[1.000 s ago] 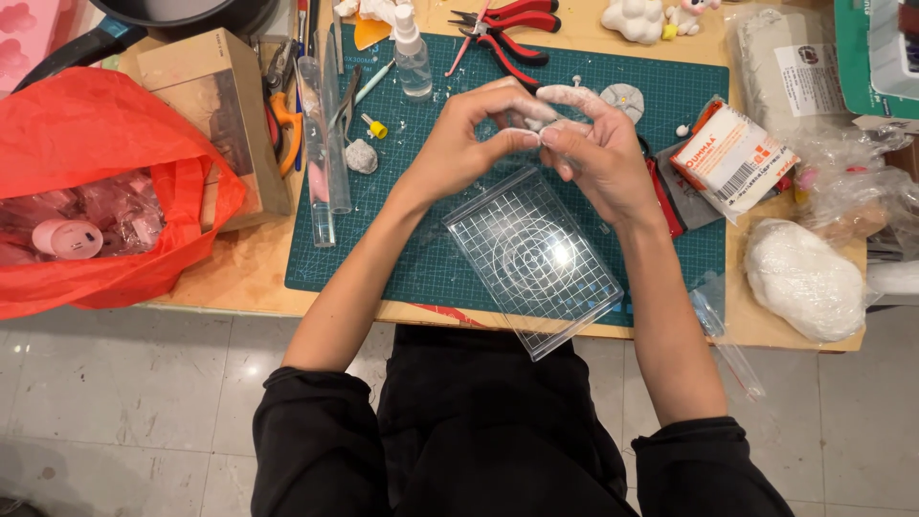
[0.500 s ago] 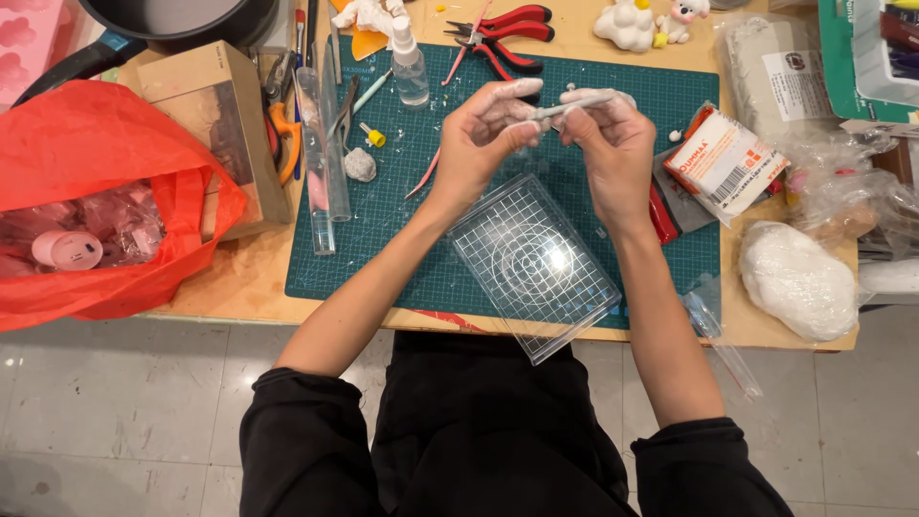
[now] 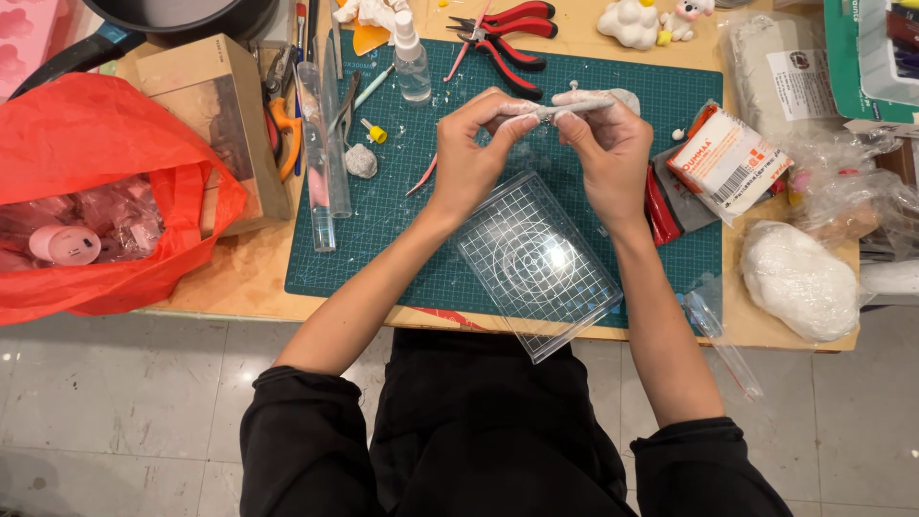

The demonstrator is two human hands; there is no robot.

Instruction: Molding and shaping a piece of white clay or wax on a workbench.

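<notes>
My left hand and my right hand both pinch a thin roll of white clay, stretched between the fingertips above the green cutting mat. Just below my hands a clear square plate with a grid and rings lies on the mat, its near corner over the table edge. A small grey-white clay lump rests on the mat to the left of my left hand.
A red plastic bag and a cardboard box sit at the left. Red-handled pliers, a small clear bottle and a clear tube lie at the back. Wrapped clay packs and a white clay lump in plastic are at the right.
Both hands have stayed together over the mat; the clay between them has been pulled out into a longer, thinner roll, and the fingers have shifted along it.
</notes>
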